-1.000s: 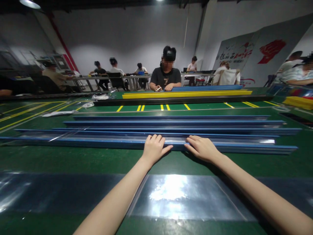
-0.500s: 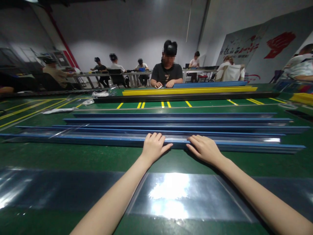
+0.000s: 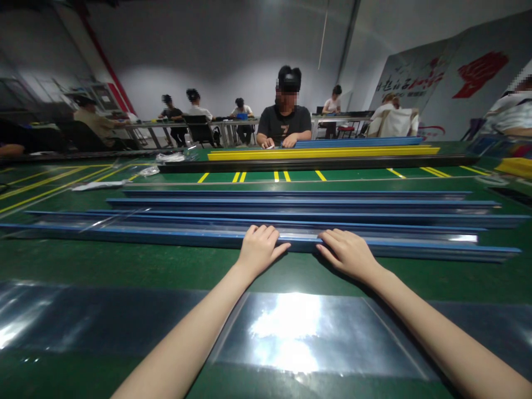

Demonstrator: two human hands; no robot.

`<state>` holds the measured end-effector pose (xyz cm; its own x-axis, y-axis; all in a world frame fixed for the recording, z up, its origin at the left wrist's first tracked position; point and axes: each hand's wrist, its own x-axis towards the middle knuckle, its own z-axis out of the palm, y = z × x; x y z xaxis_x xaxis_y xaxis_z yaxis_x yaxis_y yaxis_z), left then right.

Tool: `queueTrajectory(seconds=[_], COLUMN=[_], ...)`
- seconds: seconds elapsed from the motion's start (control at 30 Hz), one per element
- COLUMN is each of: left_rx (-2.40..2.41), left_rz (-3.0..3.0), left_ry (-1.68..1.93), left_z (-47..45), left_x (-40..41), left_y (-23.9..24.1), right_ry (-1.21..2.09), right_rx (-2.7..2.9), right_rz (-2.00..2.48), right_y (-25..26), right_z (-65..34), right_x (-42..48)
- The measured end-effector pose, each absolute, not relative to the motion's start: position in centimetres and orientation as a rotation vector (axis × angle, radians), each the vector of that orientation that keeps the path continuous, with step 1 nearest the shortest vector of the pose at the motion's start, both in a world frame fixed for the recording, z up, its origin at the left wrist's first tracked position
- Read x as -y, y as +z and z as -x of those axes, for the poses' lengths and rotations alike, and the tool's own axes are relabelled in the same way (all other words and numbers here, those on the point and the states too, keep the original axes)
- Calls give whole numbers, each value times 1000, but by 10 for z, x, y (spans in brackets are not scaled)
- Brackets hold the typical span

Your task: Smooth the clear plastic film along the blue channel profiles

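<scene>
Head view.

Item: nearest blue channel (image 3: 305, 245), long and open-topped, lying crosswise on the green tabletop (image 3: 124, 266) in front of the person. Left end cut off by the picture edge; right end in view. Interior partly covered by the hands.

Left hand (image 3: 260, 249): closed on the near wall of that channel, fingers over the rim, thumb stretched along the outer face. Fingertips hidden inside.

Right hand (image 3: 348, 252): closed on the same wall, well apart from the left; fingers over the rim, thumb at the outer face. Fingertips partly hidden. Both forearms run out of frame.

Lot: further blue channels (image 3: 332, 204), lying roughly parallel just behind; overlapping rims make the exact count hard to settle.

Clear plastic film (image 3: 286, 327): flat strip nearer the person, partly under the forearms, surface lost in glare; outer ends cut off.

Beyond: black channel (image 3: 324, 163), yellow channel (image 3: 324, 153), far blue channel (image 3: 361, 142). Seated co-worker (image 3: 285, 124) behind these; small pale object at the hands, too small to identify.

Markings: shirt print on the co-worker resembling a "7". Wall panel (image 3: 440, 83) with red fist; lettering in black and red, too blurred to read.
</scene>
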<state>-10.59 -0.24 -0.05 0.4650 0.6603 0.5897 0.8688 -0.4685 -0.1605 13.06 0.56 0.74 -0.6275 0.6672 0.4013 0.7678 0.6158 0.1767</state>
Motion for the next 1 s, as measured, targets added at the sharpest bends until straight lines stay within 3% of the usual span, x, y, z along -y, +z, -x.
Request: queueTrajectory(seconds=[1.0], left_rx=[1317], left_rz=[2309], left_ry=[-640], left_z=[106], left_x=[3], left_y=[-1], right_ry=[-288], right_rx=[2573], right_rz=[1194], right_y=[11], right_z=[-132], right_x=[-5])
